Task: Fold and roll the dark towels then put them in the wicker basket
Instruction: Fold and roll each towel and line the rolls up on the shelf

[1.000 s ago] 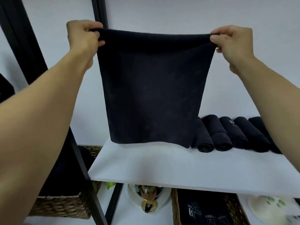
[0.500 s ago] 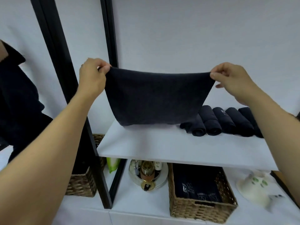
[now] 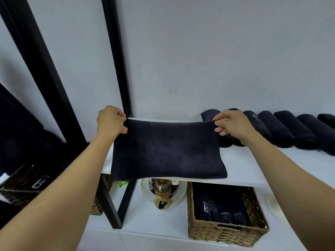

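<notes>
Big white shelf, and the towel lies folded across its left end, near fold poking past the front edge. That overhang is the risk: release both corners now and the front weight could slide it off, unrolled, towards the basket below. An uneven tug could also skew the layers. Rolls line the back right. Left hand pinches the far left corner and right hand pinches the far right, so the cloth spreads between them and runs back towards the person.
</notes>
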